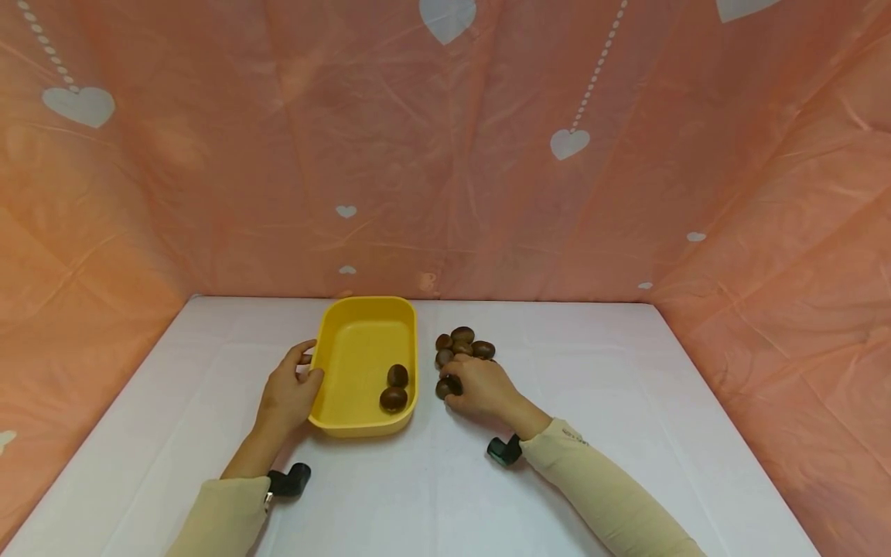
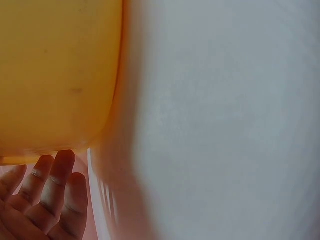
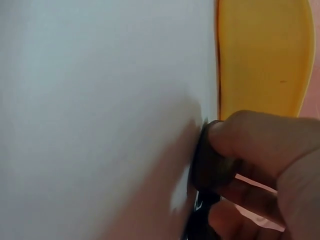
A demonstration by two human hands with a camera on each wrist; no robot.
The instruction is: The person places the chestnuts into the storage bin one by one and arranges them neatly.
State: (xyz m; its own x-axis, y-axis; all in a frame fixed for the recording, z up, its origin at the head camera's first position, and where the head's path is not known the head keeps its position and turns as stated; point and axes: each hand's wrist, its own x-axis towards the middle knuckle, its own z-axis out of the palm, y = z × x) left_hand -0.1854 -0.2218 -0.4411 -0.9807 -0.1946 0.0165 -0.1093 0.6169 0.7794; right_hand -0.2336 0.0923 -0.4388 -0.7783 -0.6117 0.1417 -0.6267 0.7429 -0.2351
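A yellow tray [image 1: 358, 340] stands on the white table with two chestnuts [image 1: 394, 399] inside, near its right side. My left hand [image 1: 288, 391] rests against the tray's left side; in the left wrist view its fingers [image 2: 60, 172] touch the outer wall, nearly straight. Right of the tray, my right hand [image 1: 486, 391] pinches a dark brown chestnut [image 3: 212, 162] between thumb and fingers, low at the table. A chestnut [image 1: 446, 387] shows at those fingertips in the head view. Just beyond lies a cluster of several chestnuts [image 1: 462, 336], partly hidden by the hand.
The white tabletop [image 1: 599, 363] extends to both sides. A pinkish-orange cloth [image 1: 445, 155] with white hearts surrounds the back and sides. Each wrist carries a small black device, one by the left sleeve [image 1: 291, 480], one by the right sleeve [image 1: 504, 450].
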